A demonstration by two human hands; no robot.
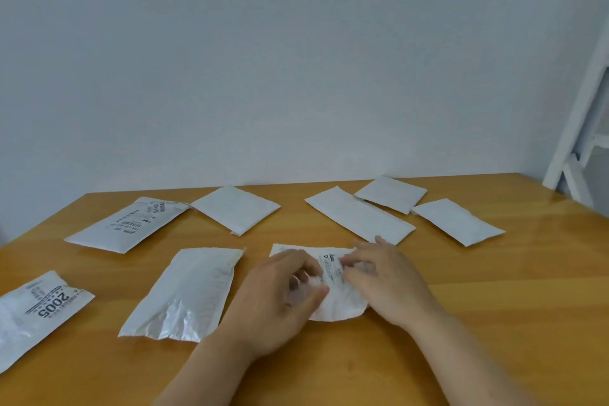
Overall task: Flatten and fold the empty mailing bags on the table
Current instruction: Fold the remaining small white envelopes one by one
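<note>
Eight mailing bags (333,277), two hands (280,300).

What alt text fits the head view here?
A person's left hand and right hand work a small white mailing bag on a wooden table, fingers curled on it. Seven more white mailing bags lie spread around it, against a plain pale wall.
</note>
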